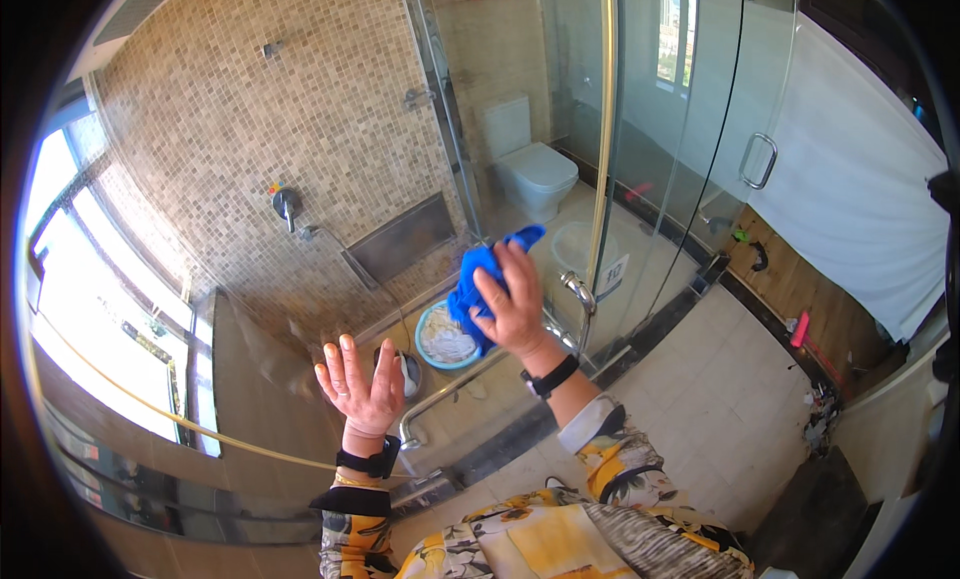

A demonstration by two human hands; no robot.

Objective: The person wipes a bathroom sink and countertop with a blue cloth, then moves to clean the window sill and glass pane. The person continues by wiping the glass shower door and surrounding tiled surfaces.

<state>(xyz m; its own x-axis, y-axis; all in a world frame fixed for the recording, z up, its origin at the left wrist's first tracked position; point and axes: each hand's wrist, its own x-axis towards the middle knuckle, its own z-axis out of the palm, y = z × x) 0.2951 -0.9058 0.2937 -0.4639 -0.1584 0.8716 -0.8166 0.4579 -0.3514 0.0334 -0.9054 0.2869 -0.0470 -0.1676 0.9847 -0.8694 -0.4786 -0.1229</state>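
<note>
My right hand point(517, 301) presses a crumpled blue cloth point(465, 279) against what looks like a clear glass shower panel. One corner of the cloth sticks out beyond the fingertips. Lower and to the left, my left hand point(364, 391) is raised with fingers spread, holding nothing; it appears to rest on the glass. Beneath the cloth, behind the glass, a light blue basin point(426, 360) holds whitish cloths. A dark round container point(414, 388) beside it is partly hidden by my left hand. A chrome bar point(442, 394) runs along the panel below both hands.
A shower mixer point(286, 204) is on the mosaic wall point(210, 129). Farther back stands a white toilet point(536, 170). At right are a glass door handle point(763, 161), a white sheet point(847, 174), a pink-red object point(801, 328) and debris point(817, 421) on the floor. Windows point(105, 309) line the left.
</note>
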